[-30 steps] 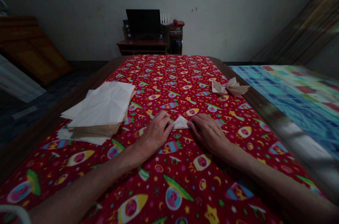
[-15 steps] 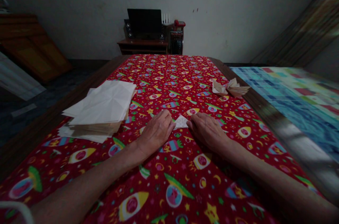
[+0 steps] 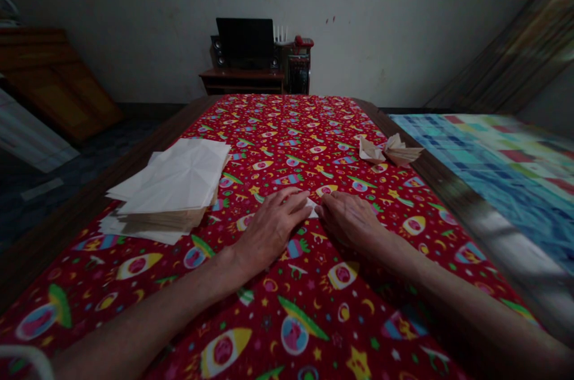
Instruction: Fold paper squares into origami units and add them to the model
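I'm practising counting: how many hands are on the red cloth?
2: the left hand has its fingertips at the small folded white paper, and the right hand lies just beside that paper. No others show.

2 hands [image 3: 271, 230], 1 paper stack [image 3: 168, 188], 2 folded papers [image 3: 390, 151].

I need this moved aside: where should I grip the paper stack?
Grip the stack at its near edge, coming from the near side with the left hand: thumb on top, fingers under. That edge shows thick layered sheets, while the creased top sheet sits loose and offset, so pinching it alone would likely slide it off.
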`<state>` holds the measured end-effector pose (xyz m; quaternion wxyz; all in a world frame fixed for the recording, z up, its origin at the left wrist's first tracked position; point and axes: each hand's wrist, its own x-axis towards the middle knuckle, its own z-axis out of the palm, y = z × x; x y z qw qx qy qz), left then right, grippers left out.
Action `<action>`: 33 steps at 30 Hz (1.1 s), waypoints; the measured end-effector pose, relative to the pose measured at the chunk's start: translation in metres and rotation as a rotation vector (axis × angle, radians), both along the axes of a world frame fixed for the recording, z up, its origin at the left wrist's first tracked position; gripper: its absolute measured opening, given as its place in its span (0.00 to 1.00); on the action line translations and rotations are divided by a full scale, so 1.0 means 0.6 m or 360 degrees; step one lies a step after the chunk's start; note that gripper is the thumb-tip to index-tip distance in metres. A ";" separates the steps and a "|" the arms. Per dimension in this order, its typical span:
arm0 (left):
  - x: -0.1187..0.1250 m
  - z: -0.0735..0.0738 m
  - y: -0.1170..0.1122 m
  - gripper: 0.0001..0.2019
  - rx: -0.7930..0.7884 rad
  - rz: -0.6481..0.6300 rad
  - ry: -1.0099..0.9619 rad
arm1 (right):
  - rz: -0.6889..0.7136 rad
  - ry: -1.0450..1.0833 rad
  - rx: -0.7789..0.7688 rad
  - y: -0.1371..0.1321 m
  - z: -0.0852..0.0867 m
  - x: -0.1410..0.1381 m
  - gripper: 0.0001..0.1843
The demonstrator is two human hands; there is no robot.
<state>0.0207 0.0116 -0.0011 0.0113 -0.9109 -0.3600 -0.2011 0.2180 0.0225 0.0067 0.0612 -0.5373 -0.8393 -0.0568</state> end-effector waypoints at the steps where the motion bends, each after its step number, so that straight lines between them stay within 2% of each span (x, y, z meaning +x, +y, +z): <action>1: 0.000 -0.001 -0.003 0.23 -0.0008 -0.0041 0.0036 | 0.0000 0.0010 0.0002 0.001 0.000 0.000 0.14; 6: -0.004 -0.007 -0.013 0.31 -0.0100 -0.0084 0.0127 | -0.0006 0.0120 0.0076 0.007 -0.010 0.003 0.12; 12: -0.010 -0.011 -0.014 0.32 -0.0205 -0.0037 0.0137 | 0.0074 0.0256 0.0303 0.004 -0.017 0.009 0.11; 14: -0.010 -0.009 -0.015 0.31 -0.0224 -0.0023 0.0143 | 0.0268 0.0190 0.0351 -0.010 -0.012 0.011 0.11; 15: -0.009 -0.008 -0.016 0.31 -0.0229 -0.0018 0.0147 | 0.0443 0.0181 0.0359 -0.018 -0.010 0.013 0.12; 17: -0.008 -0.006 -0.018 0.32 -0.0230 -0.0012 0.0151 | 0.0736 0.0173 0.0291 -0.034 -0.009 0.018 0.19; 18: -0.008 -0.005 -0.019 0.32 -0.0228 -0.0008 0.0151 | 0.0793 0.0176 0.0217 -0.041 -0.010 0.021 0.22; 21: -0.010 -0.006 -0.020 0.34 -0.0215 -0.0001 0.0159 | 0.0772 0.0173 0.0031 -0.050 -0.018 0.032 0.28; 24: -0.018 -0.006 -0.023 0.35 -0.0197 0.0006 0.0195 | 0.0748 0.0144 -0.0056 -0.049 -0.025 0.042 0.32; 33: -0.036 0.009 -0.035 0.28 -0.0195 0.0133 0.0380 | 0.0632 0.0128 0.0065 -0.060 -0.019 0.054 0.27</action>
